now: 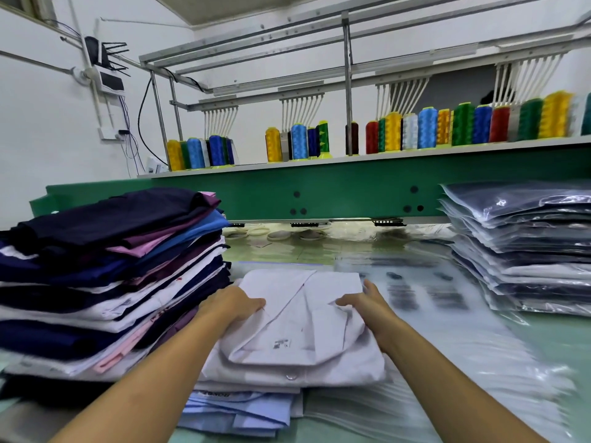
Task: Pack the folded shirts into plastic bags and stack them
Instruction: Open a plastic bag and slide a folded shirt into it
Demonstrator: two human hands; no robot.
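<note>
Now the folded white shirt (297, 330) is gripped by left hand (235, 303) and right hand (369, 303), fingers (256, 304) curled round its edges, likely kept flat for bagging.

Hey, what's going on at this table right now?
A person's left hand and right hand grip the sides of a folded white shirt on a small pile in front of them; it is not bagged yet. A tall stack of unbagged shirts sits to the left, a stack of bagged shirts to the right, and empty plastic bags lie spread beside the shirt.
</note>
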